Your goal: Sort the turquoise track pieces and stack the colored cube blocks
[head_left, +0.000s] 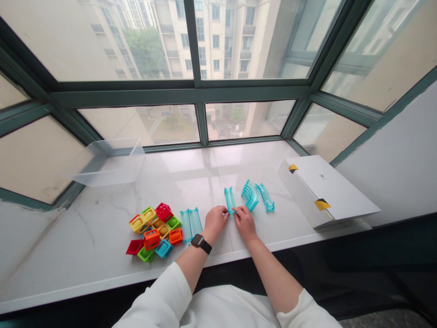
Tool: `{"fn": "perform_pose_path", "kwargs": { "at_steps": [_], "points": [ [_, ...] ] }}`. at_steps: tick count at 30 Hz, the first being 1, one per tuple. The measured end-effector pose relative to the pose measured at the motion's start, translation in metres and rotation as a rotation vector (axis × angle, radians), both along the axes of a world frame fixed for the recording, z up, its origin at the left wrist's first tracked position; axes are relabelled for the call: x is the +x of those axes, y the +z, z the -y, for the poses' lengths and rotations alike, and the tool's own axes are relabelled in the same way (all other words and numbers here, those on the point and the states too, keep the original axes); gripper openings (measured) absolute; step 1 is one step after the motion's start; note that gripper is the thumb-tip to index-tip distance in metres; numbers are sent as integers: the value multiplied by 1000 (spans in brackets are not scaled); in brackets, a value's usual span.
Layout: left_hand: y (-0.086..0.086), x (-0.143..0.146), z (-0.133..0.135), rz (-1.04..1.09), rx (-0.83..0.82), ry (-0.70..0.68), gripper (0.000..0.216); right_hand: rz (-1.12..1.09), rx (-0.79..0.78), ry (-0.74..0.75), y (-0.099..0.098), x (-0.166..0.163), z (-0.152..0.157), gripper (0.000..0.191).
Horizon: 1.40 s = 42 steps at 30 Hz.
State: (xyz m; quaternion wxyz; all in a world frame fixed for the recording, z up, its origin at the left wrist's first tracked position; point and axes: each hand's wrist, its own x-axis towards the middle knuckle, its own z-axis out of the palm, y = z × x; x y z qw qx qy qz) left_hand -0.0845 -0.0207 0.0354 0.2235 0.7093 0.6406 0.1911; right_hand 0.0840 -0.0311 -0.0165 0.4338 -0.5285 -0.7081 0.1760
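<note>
Pinching a clear teal track piece (230,199) at its near end, the left hand (215,222) and right hand (244,223) curl closed above the white marble table (85,255). Curved teal track pieces (251,196) lie just right, straight ones (190,225) left, beside a heap of colourful plastic blocks (152,232); a clear plastic bin (109,163) and white box (324,190) sit farther off.

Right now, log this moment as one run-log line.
left hand: on teal track piece | right hand: on same piece | beside: curved teal tracks
</note>
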Motion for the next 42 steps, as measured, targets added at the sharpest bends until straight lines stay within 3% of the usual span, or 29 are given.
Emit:
{"fn": "perform_pose_path", "kwargs": {
  "at_steps": [21, 27, 32, 35, 38, 42],
  "points": [
    [5, -2, 3, -2, -3, -4, 10, 28, 15, -1, -3, 0, 1, 34],
    [19, -19, 14, 60, 61, -16, 12, 74, 58, -46, 2, 0, 9, 35],
    [38, -67, 40, 145, 193, 44, 14, 107, 116, -62, 7, 2, 17, 31],
    [43, -99, 67, 191, 228, 150, 20, 74, 98, -9, 9, -1, 24, 32],
    [39, -118, 98, 160, 264, 182, 22, 39, 30, 100, 16, -14, 35, 33],
    [25, -117, 130, 34, 285, 80, 26, 28, -89, 313, 32, -49, 46, 30]
  ]
}}
